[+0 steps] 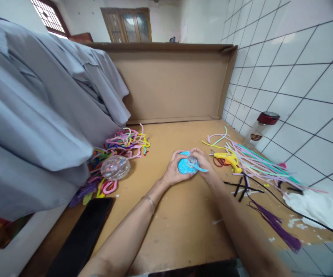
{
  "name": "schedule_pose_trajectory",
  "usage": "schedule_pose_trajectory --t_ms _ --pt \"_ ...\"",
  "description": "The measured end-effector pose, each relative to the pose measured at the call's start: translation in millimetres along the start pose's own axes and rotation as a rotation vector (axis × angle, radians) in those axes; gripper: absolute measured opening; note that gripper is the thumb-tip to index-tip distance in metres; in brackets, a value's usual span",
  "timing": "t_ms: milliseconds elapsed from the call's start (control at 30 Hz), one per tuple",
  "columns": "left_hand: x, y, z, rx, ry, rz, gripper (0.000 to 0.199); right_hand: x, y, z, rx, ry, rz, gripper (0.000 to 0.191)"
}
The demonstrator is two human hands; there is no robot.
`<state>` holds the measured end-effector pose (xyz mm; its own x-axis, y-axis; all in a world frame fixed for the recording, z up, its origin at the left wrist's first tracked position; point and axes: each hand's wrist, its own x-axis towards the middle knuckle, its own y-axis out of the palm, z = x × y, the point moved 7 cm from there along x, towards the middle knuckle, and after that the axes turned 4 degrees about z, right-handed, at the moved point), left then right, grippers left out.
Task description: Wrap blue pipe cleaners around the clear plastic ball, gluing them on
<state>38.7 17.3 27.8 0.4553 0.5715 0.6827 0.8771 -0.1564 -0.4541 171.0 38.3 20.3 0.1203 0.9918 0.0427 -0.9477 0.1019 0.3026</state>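
Between my two hands, above the middle of the tan table, is a ball wrapped in blue pipe cleaner (184,166). A greyish patch shows on its upper right, and one loose blue end sticks out to the right. My left hand (172,169) curls around the ball's left side, thumb and fingers closed on it. Along the right side, my right hand (201,158) is closed against the ball near the loose end. Some of its fingertips are hidden behind the ball.
Right of my hands lie a yellow glue gun (227,157), long pastel pipe cleaners (258,163), black pieces (238,187) and a purple tassel (278,225). On the left are a clear bowl (115,167), tangled pipe cleaners (126,142) and a black phone (81,234). A lidded jar (260,130) stands by the tiles.
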Motion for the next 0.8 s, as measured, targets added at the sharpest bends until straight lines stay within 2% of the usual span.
schedule_pose_trajectory --t_ms 467,667,800 --pt "1 2.8 -2 -0.007 0.005 0.016 0.067 0 -1 3 -0.037 -0.029 -0.03 0.01" --pt "-1 -0.6 6 -0.008 -0.053 -0.033 0.069 -2 2 5 -0.01 -0.035 0.0 0.015" --pt "0 -3.5 9 -0.091 -0.11 -0.053 0.067 -2 2 9 0.0 -0.042 0.011 0.022"
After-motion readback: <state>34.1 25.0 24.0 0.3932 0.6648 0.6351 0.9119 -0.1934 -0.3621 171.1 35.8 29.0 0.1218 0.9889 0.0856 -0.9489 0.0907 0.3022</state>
